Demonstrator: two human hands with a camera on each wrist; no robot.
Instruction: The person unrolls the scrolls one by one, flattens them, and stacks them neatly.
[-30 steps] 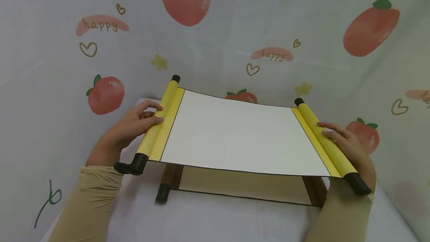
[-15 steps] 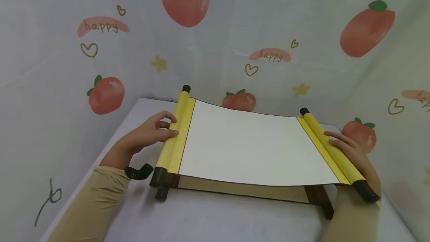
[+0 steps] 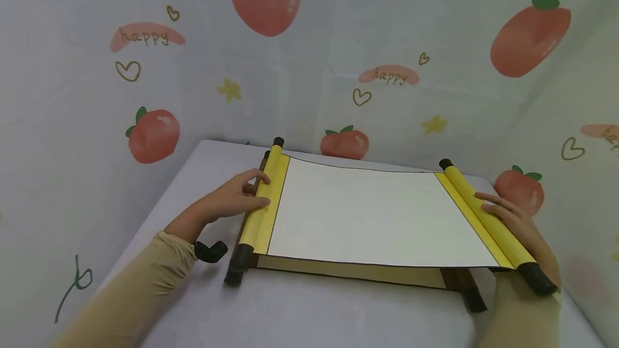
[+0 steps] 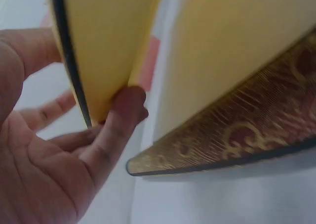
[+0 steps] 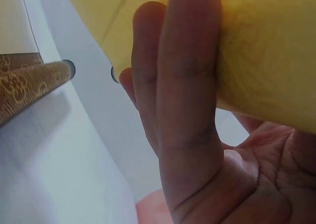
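Note:
A blank white scroll (image 3: 382, 214) with yellow side borders, rolled ends and black knobs is stretched out between both hands. My left hand (image 3: 234, 195) grips its left yellow roll (image 4: 106, 46), thumb on one side and fingers on the other. The right yellow roll (image 5: 266, 56) is held by my right hand (image 3: 522, 227), with fingers along its face. Beneath lies a second scroll (image 3: 348, 274) with cream paper and brown patterned ends, mostly covered by the first. In the left wrist view, a gap separates the yellow roll from the brown patterned end (image 4: 237, 135).
A white-covered table (image 3: 309, 321) bears the brown scroll. Behind and at both sides hangs a pale curtain (image 3: 319, 31) printed with red fruit, hearts and "happy". A black wrist mount (image 3: 211, 252) sits at the left cuff.
Both hands have carried the white-and-yellow scroll right and lower, closer to the brown scroll. Its left roll now overlaps the brown scroll's left roller in the head view.

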